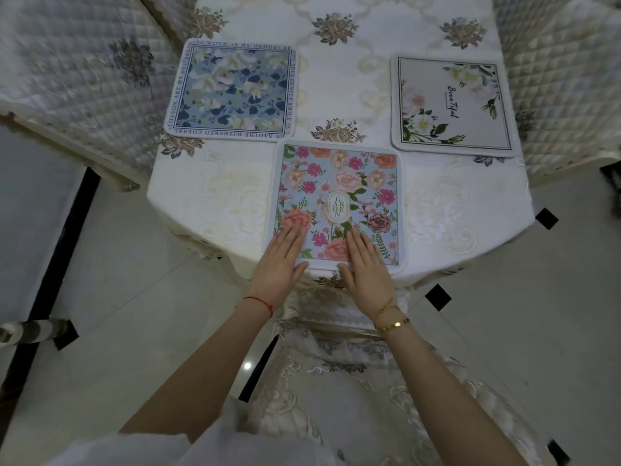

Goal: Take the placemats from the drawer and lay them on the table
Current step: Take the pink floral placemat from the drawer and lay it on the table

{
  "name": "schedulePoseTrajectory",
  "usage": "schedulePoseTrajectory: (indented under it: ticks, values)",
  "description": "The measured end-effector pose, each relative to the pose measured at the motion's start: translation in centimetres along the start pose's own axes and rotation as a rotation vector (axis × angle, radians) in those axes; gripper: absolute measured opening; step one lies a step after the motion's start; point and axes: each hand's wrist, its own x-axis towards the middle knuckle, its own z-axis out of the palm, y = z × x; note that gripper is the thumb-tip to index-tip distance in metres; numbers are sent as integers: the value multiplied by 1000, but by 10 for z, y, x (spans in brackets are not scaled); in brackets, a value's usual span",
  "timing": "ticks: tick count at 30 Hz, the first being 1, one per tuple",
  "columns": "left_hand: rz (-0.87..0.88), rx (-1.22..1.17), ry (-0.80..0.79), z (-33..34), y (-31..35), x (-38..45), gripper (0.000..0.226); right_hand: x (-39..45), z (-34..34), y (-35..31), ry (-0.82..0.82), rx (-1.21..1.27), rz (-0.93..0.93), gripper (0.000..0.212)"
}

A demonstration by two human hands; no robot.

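Observation:
Three square placemats lie flat on the table [208, 203], which is covered by a cream embroidered cloth. A blue floral placemat [232, 90] lies at the far left. A white placemat with green leaves [452, 105] lies at the far right. A pink-flowered "Garden" placemat [339, 200] lies at the near edge in the middle. My left hand [279, 264] and my right hand [366, 264] both press flat on the near edge of the pink-flowered placemat, fingers straight. No drawer is in view.
Quilted chair backs stand at the left [77, 79] and right [564, 89] of the table. A chair with a lace cover [353, 381] sits directly below my arms. Pale floor tiles with black insets surround the table.

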Motion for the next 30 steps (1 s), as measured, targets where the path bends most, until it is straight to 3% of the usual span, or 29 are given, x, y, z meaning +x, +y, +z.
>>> schedulePoseTrajectory:
  ticks: [11,16,30]
  values:
    - [-19,-8,27,-7,-22,-7,59,-20,-29,48,44,108,139,58]
    - [-1,-20,18,-16,-17,26,64,22,-33,29,-3,42,26,62]
    - [27,42,1,-42,-30,139,61,155,-48,20,-36,-15,-56,61]
